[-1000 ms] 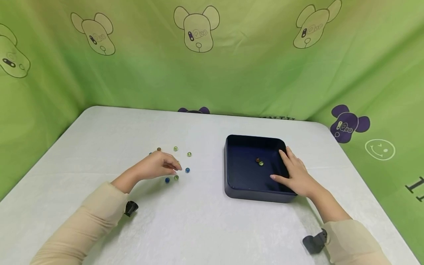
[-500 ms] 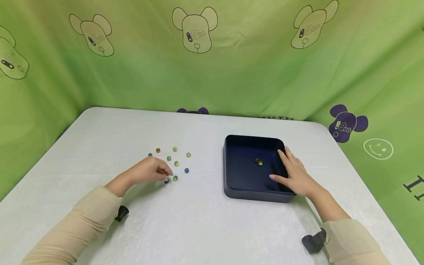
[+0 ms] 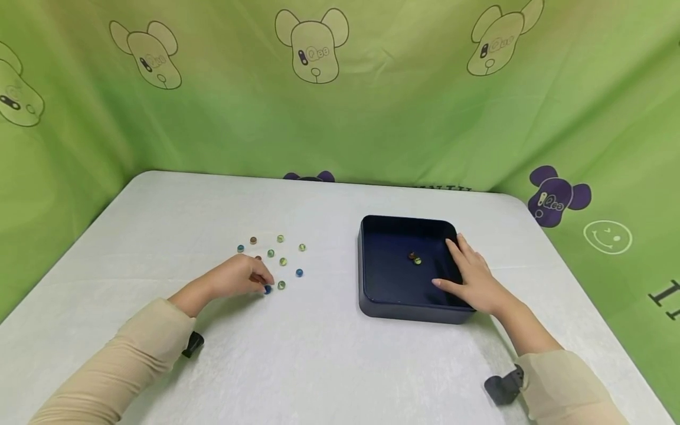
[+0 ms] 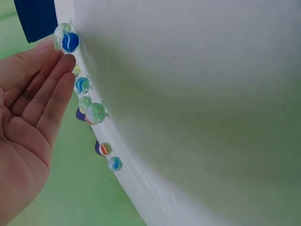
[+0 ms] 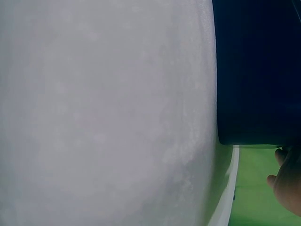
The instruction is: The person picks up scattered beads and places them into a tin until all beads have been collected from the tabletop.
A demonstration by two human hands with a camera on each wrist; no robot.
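My left hand [image 3: 238,276] is low over the table at the left, thumb and fingers extended toward a dark blue marble [image 3: 267,290]. In the left wrist view, the fingertips are right at this blue marble [image 4: 70,42], which shows whole beyond them. A green marble [image 3: 281,285] lies just to its right. My right hand [image 3: 478,283] rests with spread fingers over the right side of a dark blue square box [image 3: 414,313], thumb reaching inward. Inside lie a brown marble [image 3: 411,255] and a yellow-green marble [image 3: 418,261], side by side.
Several more marbles lie loosely beyond the left hand, among them a blue marble [image 3: 300,273], a brown marble [image 3: 253,240] and a yellow-green marble [image 3: 302,247]. The white-covered table [image 3: 319,354] ends at a green printed curtain [image 3: 228,118].
My left hand has moved left and slightly down to the dark blue marble, uncovering several marbles behind it. The right hand and the box have stayed in place.
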